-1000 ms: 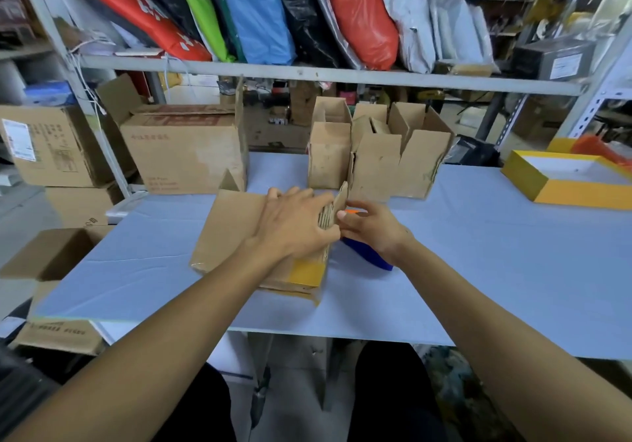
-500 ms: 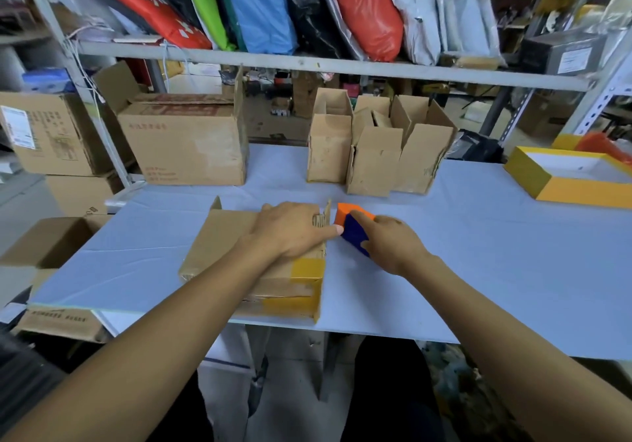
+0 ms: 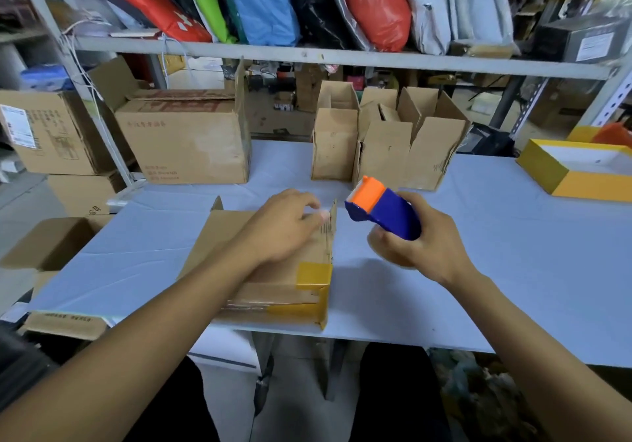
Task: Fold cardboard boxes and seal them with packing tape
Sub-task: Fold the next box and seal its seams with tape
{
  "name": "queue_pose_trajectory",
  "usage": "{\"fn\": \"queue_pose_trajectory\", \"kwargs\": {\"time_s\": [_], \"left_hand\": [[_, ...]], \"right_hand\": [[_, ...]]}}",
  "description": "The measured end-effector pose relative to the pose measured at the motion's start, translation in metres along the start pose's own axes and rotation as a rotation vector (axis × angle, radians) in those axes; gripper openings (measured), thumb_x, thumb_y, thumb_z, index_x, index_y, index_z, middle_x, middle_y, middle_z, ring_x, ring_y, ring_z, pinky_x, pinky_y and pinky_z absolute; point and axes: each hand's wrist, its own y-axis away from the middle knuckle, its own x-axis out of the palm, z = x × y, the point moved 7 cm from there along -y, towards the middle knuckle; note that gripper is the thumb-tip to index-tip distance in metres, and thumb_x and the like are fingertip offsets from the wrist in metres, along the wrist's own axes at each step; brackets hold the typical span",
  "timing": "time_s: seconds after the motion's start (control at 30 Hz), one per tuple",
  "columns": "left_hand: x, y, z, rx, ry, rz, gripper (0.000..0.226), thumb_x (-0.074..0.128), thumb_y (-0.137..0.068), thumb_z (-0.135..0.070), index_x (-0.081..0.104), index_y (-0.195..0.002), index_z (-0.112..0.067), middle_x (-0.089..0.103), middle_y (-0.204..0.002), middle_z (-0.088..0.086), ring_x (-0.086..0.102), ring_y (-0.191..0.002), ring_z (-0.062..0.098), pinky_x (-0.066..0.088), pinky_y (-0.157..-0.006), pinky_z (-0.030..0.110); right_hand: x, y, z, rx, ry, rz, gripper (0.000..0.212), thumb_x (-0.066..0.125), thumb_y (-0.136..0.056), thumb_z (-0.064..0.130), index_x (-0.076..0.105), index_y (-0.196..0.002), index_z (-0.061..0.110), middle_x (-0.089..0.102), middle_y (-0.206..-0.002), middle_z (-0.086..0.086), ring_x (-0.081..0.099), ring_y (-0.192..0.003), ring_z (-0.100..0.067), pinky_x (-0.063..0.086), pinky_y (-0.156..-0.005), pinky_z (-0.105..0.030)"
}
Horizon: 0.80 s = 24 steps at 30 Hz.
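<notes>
The cardboard box (image 3: 273, 270) lies on its side at the near edge of the table (image 3: 513, 253), its closed flaps facing right and patches of yellow tape showing at its near right corner. The left hand (image 3: 280, 228) rests on top of it near the right edge; the fingers are bent over the cardboard and appear to press the flaps down, though the fingertips are blurred and I cannot tell whether they pinch the edge or only bear on it. Just beside the box, apart from it and raised off the table, the right hand (image 3: 420, 250) grips a blue tape dispenser (image 3: 383, 214) with an orange head, fingers curled round its body, the toothed end pointing toward the box's flap edge.

The step in hand looks like sealing: the box is folded and held shut, and the dispenser is being brought to the seam. The next move likely calls for setting the tape's free end on the cardboard at the flap edge, then drawing the dispenser along the seam while the left hand holds the flaps flat. If that hand lifts early, the flaps may spring open.

Farther back stand three open small boxes (image 3: 386, 147), a large carton (image 3: 184, 144) to their left, and a yellow tray (image 3: 578, 181) at the far right.
</notes>
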Motion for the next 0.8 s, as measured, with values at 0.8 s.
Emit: {"fn": "queue_pose_trajectory", "kwargs": {"time_s": [0.8], "left_hand": [[0.006, -0.018, 0.004, -0.357, 0.802, 0.014, 0.01, 0.065, -0.094, -0.011, 0.071, -0.093, -0.003, 0.072, -0.073, 0.005, 0.068, -0.064, 0.01, 0.053, -0.062, 0.024]], "right_hand": [[0.017, -0.016, 0.012, -0.253, -0.016, 0.158, 0.071, 0.063, -0.082, 0.062, 0.036, -0.146, 0.048, 0.059, -0.113, 0.011, 0.057, -0.1, -0.016, 0.052, -0.079, -0.035]]}}
